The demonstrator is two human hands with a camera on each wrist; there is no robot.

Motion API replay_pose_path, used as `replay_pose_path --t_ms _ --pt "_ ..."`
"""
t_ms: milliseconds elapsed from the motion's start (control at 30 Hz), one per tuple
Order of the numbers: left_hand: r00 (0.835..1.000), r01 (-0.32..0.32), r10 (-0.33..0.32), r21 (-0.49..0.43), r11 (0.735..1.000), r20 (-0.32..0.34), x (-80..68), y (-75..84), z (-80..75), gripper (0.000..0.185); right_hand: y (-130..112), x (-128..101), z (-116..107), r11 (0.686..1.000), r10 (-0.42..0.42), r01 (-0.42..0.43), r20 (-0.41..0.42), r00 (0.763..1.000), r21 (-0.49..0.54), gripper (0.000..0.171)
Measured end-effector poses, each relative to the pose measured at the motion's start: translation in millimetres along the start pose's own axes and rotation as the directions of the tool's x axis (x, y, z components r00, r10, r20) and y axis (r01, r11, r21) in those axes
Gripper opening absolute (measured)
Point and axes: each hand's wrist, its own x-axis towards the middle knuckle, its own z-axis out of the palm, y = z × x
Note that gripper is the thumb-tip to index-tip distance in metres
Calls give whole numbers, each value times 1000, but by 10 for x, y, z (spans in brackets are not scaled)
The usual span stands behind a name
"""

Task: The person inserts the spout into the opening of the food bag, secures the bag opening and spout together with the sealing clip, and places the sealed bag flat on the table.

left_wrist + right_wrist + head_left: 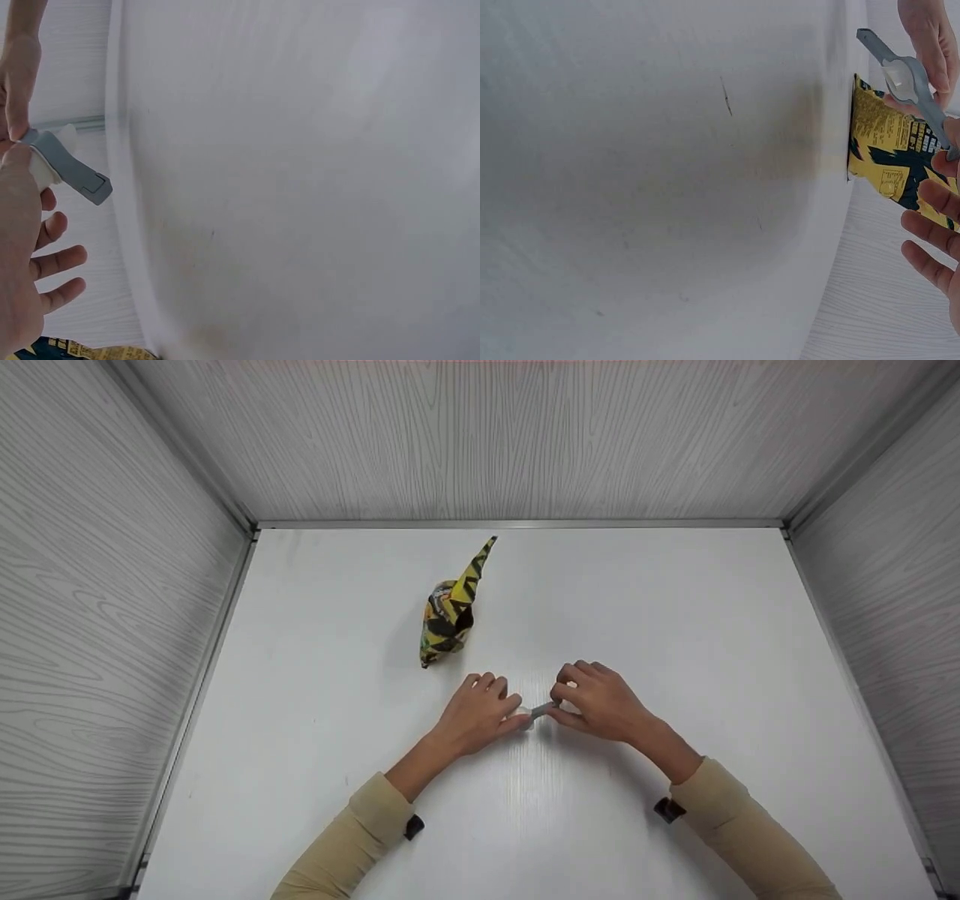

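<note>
A small grey bag clip with a white part is held between both hands just above the white table. My left hand pinches its left end with the other fingers loosely spread. My right hand pinches its right end. In the left wrist view the clip sticks out between my left hand and the right fingers. The right wrist view has the clip in front of a yellow and black snack bag. That bag stands behind my left hand, apart from it, its top twisted to a point.
Grey wood-grain walls close the table on the left, back and right, with metal trim along the edges. Both forearms wear beige sleeves.
</note>
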Motion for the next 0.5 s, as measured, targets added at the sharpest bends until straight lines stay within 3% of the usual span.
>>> replay_pose_path --t_ms 500 --pt "998 4 -2 -33 999 62 -31 18 25 46 -21 -22 97 1000 20 -20 14 1000 -5 23"
